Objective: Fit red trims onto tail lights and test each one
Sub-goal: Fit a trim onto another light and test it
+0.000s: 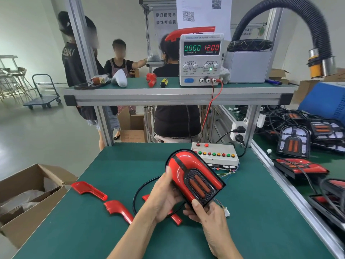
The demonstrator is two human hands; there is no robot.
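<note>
Cardboard box (pixel 28 199): open at the far left edge, wrapping inside.
Loose red trims (pixel 88 190): lying on the green surface (pixel 252 221), left of the hands.
Left hand (pixel 164 199): fingers curled round the tail light's left edge, thumb pressed along the red trim.
Tail light (pixel 196 176): held above the surface at centre, red trim seated; judged light, rigid, glossy and prone to slip, so best held by its black rim.
Right hand (pixel 203 212): pinching the lower corner, thumb on top.
Test box (pixel 214 156): just behind, unconnected plug (pixel 226 212) dangling.
More tail lights (pixel 298 165): stacked at right.

three loose red trims (pixel 89 190) (one half-hidden), two hands (pixel 164 199)
</note>
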